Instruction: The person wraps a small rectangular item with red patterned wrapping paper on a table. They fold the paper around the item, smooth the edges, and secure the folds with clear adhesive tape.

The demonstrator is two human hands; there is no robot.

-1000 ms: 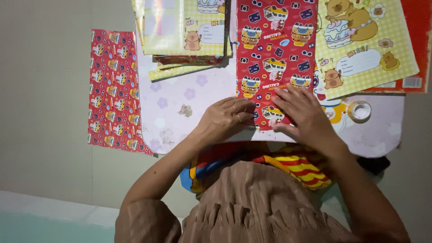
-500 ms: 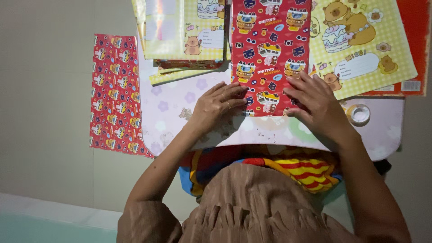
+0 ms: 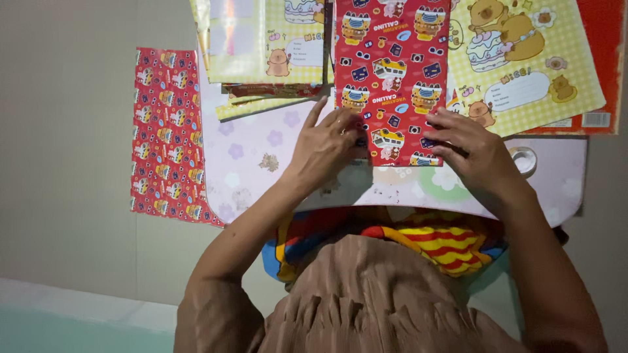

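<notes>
Both hands at near edge of red cartoon-print wrapped book (image 3: 391, 78), lying flat on small pale lilac table (image 3: 248, 157), centre-right of top. Left hand (image 3: 324, 149) on book's lower left corner, fingers spread, index raised and pointing away, remaining fingertips pressed on red paper; not clamped, palm flat on table beside cover. Right hand (image 3: 474, 153) on lower right corner, fingers bent, tips on paper edge; thumb side hidden, so cannot tell whether edge is pinched or only pressed. Loose sheet of same red wrapping paper (image 3: 163, 131) at left, hanging over table's left edge, well apart from hands. Stack of yellow checked notebooks (image 3: 275, 46) at far left of table, touching red book's left side. Another yellow checked notebook w/ bear pics (image 3: 543, 72) at right, partly under red book, itself over a red-orange item (image 3: 611, 72). Roll of clear tape (image 3: 523, 159) on table just beside right hand. Striped red-yellow-blue cloth (image 3: 445, 245) and brown garment (image 3: 379, 301) below table edge, near camera.
</notes>
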